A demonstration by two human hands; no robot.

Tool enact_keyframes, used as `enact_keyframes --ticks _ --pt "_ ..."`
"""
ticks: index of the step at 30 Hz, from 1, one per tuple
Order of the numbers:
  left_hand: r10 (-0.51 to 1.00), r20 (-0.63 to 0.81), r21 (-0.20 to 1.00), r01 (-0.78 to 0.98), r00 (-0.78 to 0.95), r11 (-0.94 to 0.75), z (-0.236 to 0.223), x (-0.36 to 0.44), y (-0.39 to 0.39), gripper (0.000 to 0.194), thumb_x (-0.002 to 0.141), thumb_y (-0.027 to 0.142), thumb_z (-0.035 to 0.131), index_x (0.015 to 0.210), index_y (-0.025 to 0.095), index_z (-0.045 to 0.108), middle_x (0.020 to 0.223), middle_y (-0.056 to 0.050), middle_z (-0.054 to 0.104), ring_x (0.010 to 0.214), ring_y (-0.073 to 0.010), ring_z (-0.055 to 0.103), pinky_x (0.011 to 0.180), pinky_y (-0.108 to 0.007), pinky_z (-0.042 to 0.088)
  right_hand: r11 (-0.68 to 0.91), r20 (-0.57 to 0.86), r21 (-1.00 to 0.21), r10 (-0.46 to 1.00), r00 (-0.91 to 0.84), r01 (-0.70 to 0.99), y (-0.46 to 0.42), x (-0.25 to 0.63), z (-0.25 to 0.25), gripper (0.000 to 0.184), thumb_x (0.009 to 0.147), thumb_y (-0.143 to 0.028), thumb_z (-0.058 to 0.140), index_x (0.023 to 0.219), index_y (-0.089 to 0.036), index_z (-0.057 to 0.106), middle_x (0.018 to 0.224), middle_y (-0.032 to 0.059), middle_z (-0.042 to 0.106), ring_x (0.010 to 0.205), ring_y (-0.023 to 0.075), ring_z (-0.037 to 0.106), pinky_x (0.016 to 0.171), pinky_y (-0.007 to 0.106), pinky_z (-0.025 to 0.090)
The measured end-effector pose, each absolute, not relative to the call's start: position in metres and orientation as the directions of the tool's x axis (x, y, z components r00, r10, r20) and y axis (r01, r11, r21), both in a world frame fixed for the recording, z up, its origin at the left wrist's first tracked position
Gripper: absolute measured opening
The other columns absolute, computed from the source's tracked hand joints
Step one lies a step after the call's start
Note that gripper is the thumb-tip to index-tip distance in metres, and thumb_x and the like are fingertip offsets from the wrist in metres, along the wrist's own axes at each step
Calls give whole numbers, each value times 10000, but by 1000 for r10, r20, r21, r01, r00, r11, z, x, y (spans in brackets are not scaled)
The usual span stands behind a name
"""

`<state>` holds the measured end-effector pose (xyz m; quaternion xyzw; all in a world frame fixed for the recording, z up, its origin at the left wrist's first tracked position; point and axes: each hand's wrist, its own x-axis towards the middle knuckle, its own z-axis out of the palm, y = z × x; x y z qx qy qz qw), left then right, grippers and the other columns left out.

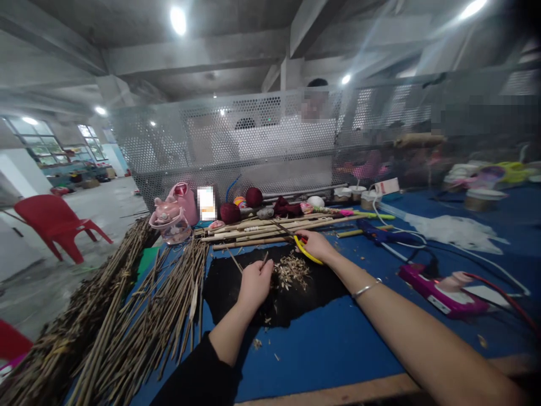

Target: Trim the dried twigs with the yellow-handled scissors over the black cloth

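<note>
My left hand (257, 282) is closed around a thin dry stick (234, 259), whose end sticks out past the fingers toward the upper left. In my right hand (315, 245) is a pair of scissors with yellow handles (305, 251); the dark blades point up and left, over the bamboo sticks. Both hands are above a black cloth (224, 287) on the blue tabletop (321, 349). Between them lies a small heap of dry plant scraps (293, 270). A silver bangle (367, 287) circles my right wrist.
Long thin sticks (169, 304) are spread along the left, beside a thicker bundle (80, 316). Bamboo sticks (253, 228), yarn balls (230, 212) and a pink pot (171, 217) stand behind. At right are a blue glue gun (380, 234) and a purple power strip (443, 293) with cables.
</note>
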<state>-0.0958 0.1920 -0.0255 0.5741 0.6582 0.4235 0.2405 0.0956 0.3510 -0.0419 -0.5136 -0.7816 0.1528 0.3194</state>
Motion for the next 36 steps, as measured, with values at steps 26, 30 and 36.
enact_keyframes --ticks 26,30,36 --pt "955 197 898 431 -222 -85 -28 -96 190 359 836 361 289 588 169 465 555 20 439 544 -106 405 536 -218 310 119 496 -493 852 166 862 336 129 -11 425 697 -153 479 1106 -172 592 889 109 677 782 241 612 667 284 430" --pt "957 245 911 375 -154 -173 -25 -91 189 344 840 344 312 679 164 558 595 6 493 589 -117 447 589 -228 361 171 489 -454 868 84 875 329 122 -3 386 712 -185 494 1082 -174 601 887 100 677 786 229 612 674 271 428" --pt "947 311 913 299 -75 -276 -17 -88 185 320 795 383 447 911 172 657 713 -28 607 711 -149 535 711 -262 405 314 526 -499 851 -6 808 300 96 13 407 680 -135 511 1077 -154 602 886 94 678 807 207 613 714 253 435"
